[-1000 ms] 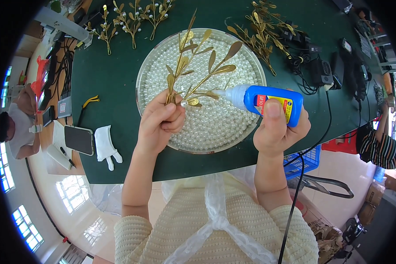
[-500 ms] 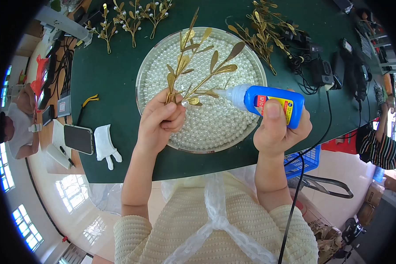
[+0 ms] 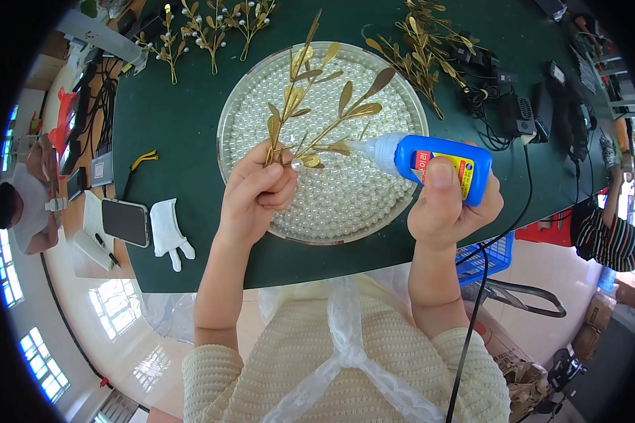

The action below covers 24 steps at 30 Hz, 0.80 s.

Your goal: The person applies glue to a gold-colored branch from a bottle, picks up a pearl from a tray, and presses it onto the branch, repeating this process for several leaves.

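In the head view, your left hand (image 3: 259, 182) pinches a gold sprig (image 3: 293, 103) above the tray (image 3: 326, 242) of pearls (image 3: 331, 208), at its eight o'clock. Your right hand (image 3: 450, 211) grips a blue bottle (image 3: 466, 162) at three o'clock, its nozzle (image 3: 358, 145) toward nine

On the table (image 3: 183, 134), a tray (image 3: 224, 134) of pearls (image 3: 331, 204) is placed. Over it, a sprig (image 3: 294, 97) is held in the left hand (image 3: 257, 185), and at its right a bottle (image 3: 437, 158) in the right hand (image 3: 450, 211). Behind the tray, three sprigs (image 3: 209, 28) are laid at left, a bunch (image 3: 420, 53) at right. At left, between tray and phone (image 3: 125, 223), a cloth (image 3: 166, 229) is laid.
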Available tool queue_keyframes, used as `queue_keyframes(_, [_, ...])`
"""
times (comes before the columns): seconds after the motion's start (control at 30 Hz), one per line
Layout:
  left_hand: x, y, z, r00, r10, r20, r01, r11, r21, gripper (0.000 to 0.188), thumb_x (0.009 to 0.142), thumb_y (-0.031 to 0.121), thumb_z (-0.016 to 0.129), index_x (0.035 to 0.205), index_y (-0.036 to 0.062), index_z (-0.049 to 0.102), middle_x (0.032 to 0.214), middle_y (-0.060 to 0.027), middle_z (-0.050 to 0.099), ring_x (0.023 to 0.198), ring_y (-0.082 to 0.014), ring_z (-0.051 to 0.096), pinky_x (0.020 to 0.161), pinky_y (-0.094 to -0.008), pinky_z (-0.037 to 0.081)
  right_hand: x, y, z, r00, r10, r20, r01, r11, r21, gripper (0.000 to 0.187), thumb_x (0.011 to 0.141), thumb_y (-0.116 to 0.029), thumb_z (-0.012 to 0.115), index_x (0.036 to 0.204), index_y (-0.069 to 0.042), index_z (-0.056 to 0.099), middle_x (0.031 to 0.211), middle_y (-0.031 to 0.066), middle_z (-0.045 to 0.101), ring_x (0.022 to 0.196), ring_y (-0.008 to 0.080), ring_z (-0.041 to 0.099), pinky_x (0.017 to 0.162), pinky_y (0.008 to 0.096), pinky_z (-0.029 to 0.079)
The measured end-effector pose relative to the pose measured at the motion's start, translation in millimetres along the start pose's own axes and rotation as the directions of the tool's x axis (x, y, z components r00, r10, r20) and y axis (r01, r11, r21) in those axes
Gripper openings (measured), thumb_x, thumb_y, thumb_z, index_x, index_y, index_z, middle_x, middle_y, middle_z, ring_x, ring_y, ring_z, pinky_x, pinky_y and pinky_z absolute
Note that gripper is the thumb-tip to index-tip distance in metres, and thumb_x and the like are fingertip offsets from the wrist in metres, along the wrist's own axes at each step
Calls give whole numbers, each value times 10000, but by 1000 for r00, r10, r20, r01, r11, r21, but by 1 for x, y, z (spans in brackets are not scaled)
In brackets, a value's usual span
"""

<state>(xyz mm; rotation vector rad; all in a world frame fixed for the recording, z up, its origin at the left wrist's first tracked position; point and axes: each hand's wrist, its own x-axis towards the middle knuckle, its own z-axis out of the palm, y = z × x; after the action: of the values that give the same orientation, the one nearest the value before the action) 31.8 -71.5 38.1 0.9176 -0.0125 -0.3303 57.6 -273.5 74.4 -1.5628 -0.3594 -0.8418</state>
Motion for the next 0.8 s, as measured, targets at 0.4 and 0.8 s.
queue_keyframes(0.4, [0, 0, 1, 1000, 0, -13, 1, 1000, 19, 249, 817, 215, 494, 954, 29, 399, 539, 56, 175, 431, -46, 197, 416, -211, 151, 1, 0, 0, 999, -41, 27, 42, 999, -23, 182, 667, -142, 667, 638, 4, 563, 530, 50, 555, 404, 97, 500, 400, 195, 370])
queue_keyframes(0.8, [0, 1, 2, 1000, 6, -13, -6, 1000, 17, 232, 819, 227, 493, 926, 40, 407, 531, 57, 168, 423, -48, 193, 414, -216, 147, -3, 10, -18, 902, 428, -56, -384, 855, 348, 234, 768, -247, 526, 661, -43, 485, 557, 17, 440, 451, 65, 395, 412, 186, 312])
